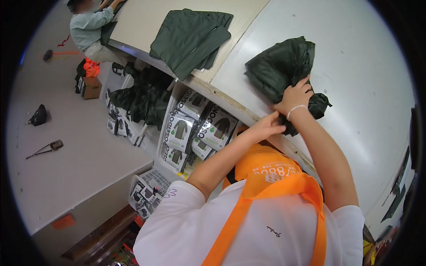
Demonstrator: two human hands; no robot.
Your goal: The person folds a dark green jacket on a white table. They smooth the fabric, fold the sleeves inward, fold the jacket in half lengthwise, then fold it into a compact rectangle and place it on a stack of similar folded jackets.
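On the far left, a scissors-like tool point(44, 150) lies on the grey floor point(66, 173), and another person point(91, 31) works at the table's point(364, 88) far end. Next comes 1 folded dark green garment point(191, 37), above boxed packs point(195, 128) stacked under the table edge. The left hand point(266, 126) is nearly closed, pinching the bundled dark green garment point(279, 66) at the near edge. The right hand point(295, 95) presses down, fingers curled into the cloth. The bundle sits close to the edge; loosening either grip could probably let it unroll or slide off.
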